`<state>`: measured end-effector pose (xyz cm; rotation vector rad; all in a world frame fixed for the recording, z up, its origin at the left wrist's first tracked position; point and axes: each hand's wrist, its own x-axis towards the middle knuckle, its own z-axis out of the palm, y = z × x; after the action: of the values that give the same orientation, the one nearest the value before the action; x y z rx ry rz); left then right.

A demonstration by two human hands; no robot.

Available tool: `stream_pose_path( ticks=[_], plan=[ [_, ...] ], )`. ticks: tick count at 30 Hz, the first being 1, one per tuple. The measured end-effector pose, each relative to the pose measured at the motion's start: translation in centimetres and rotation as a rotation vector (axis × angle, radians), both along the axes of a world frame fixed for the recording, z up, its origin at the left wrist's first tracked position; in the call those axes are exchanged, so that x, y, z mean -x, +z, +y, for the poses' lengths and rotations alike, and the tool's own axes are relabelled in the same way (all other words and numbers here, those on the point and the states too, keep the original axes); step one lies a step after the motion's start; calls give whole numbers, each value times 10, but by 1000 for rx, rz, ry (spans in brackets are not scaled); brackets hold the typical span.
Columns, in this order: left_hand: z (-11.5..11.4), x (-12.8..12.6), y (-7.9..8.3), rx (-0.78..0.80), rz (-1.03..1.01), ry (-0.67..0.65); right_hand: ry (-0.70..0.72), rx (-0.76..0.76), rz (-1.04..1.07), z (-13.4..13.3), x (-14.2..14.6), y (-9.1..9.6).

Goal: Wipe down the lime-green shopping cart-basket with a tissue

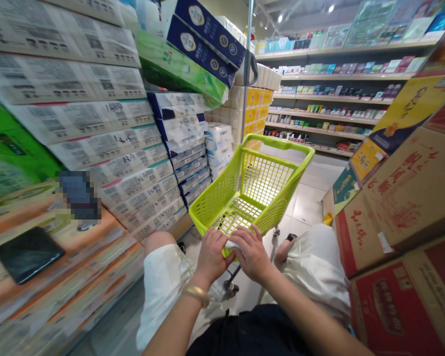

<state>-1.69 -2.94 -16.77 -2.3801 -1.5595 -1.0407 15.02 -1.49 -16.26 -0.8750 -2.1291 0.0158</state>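
Note:
A lime-green plastic shopping cart (270, 183) with perforated walls stands on casters between my legs. My left hand (214, 252) is closed at its near rim, fingers curled over the edge. Right beside it, my right hand (250, 249) is also closed at the rim. A small white wad (232, 244), tissue or cloth, shows between the two hands, under the right fingers. Part of it is hidden, and I cannot tell whether the left thumb touches it. Through the mesh, the cart's basket shows pale floor.
Stacked tissue packs (133, 163) rise on the left. A black tablet-like slab (28, 254) and a blurred-out phone-like object (79, 195) lie on orange packs. Cardboard boxes (400, 198) are piled on the right. Behind the cart, shelves (326, 101) hold small goods beyond a glass edge with a dark handle (251, 68).

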Motion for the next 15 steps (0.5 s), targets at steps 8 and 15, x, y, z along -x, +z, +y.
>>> stream_pose_path(
  ticks=[8,15],
  plan=[
    [-1,3,2,23,-13,20,-132,30,10,33,-17,16],
    [-1,3,1,-4,-11,11,-8,76,-52,7,5,16]
  ],
)
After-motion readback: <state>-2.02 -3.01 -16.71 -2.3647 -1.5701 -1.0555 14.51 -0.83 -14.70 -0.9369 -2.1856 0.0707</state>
